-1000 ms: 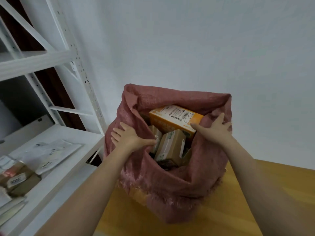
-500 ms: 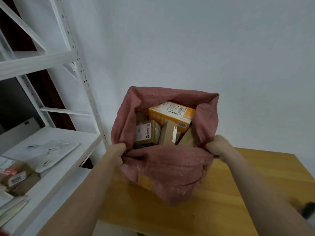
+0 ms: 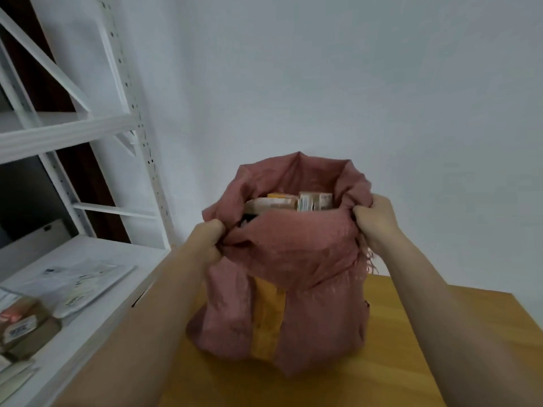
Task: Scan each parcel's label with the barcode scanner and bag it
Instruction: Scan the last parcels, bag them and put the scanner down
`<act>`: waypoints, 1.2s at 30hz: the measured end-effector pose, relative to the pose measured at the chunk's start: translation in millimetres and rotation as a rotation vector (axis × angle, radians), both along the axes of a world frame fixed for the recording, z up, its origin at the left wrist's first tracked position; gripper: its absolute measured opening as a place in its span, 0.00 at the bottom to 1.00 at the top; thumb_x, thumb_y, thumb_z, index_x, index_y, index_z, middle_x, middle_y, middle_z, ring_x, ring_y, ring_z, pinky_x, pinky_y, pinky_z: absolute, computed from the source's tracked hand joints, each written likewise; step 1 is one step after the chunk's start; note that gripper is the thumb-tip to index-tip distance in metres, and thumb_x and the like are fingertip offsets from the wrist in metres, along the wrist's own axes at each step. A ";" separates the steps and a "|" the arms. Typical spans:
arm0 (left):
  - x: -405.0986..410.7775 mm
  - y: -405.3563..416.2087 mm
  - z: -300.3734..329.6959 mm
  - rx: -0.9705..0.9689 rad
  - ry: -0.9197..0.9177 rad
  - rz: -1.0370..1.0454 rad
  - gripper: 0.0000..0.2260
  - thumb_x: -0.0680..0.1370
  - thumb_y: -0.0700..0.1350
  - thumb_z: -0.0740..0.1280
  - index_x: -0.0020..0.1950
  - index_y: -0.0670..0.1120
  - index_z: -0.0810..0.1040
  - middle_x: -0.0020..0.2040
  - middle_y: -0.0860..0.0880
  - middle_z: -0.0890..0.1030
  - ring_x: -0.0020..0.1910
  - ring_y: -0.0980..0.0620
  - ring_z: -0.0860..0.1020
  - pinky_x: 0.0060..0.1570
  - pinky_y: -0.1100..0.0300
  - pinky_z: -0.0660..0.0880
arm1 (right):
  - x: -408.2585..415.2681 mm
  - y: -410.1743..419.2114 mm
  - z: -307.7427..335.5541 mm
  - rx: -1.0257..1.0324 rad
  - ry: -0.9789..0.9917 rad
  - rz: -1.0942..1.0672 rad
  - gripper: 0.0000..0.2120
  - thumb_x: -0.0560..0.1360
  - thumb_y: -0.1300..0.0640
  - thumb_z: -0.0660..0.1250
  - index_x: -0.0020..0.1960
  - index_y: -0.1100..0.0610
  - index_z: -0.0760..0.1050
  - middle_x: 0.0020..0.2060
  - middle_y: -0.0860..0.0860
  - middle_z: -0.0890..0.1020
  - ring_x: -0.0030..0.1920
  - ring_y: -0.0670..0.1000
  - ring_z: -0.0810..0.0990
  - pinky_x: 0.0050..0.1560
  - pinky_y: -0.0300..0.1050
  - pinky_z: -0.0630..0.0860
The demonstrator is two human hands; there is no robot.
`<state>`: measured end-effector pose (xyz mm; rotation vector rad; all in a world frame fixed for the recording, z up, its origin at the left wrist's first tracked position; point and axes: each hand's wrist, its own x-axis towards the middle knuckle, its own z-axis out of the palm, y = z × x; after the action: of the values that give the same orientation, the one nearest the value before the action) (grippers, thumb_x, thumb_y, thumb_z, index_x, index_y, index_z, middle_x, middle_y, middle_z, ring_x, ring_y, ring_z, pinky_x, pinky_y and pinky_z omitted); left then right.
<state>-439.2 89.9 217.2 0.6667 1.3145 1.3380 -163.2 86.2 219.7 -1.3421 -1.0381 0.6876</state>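
Here, woven pink sack (image 3: pixel 296 259) (frayed rim), both hands bunching it, boxy parcels (image 3: pixel 293 201) inside

Both bare forearms are extended forward, with the left hand (image 3: pixel 211 240) and right hand (image 3: pixel 375 219) each clenched in a fist, knuckles turned outward.

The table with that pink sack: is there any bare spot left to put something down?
Yes. The wooden table is bare right of the pink sack and in front of it, between the forearms. The white shelf is crowded with parcels and mailers, free only along its front edge.
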 end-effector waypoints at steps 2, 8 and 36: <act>8.9 -0.4 -11.6 -0.054 -0.025 0.020 0.13 0.75 0.28 0.49 0.44 0.35 0.73 0.39 0.42 0.73 0.36 0.45 0.74 0.23 0.59 0.76 | 6.3 -0.8 -11.5 -0.032 0.013 0.009 0.12 0.70 0.72 0.55 0.35 0.60 0.73 0.30 0.53 0.71 0.32 0.50 0.68 0.29 0.40 0.61; 7.6 38.2 41.0 0.288 -0.266 0.102 0.23 0.71 0.27 0.51 0.59 0.38 0.77 0.43 0.42 0.81 0.38 0.47 0.81 0.37 0.56 0.81 | 25.9 -3.4 57.4 0.404 0.197 -0.047 0.21 0.68 0.74 0.53 0.37 0.51 0.75 0.34 0.49 0.76 0.35 0.45 0.73 0.33 0.36 0.70; 9.5 50.9 -57.7 -0.123 -0.043 0.060 0.22 0.77 0.31 0.53 0.67 0.40 0.74 0.44 0.40 0.79 0.37 0.44 0.78 0.23 0.54 0.78 | 5.9 35.2 -34.5 -0.062 -0.066 -0.005 0.39 0.70 0.73 0.53 0.77 0.48 0.60 0.69 0.51 0.71 0.69 0.52 0.69 0.72 0.50 0.66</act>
<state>-429.7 140.8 159.5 0.5151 1.3792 1.3008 -157.3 121.3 185.2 -1.4286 -1.0733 0.6799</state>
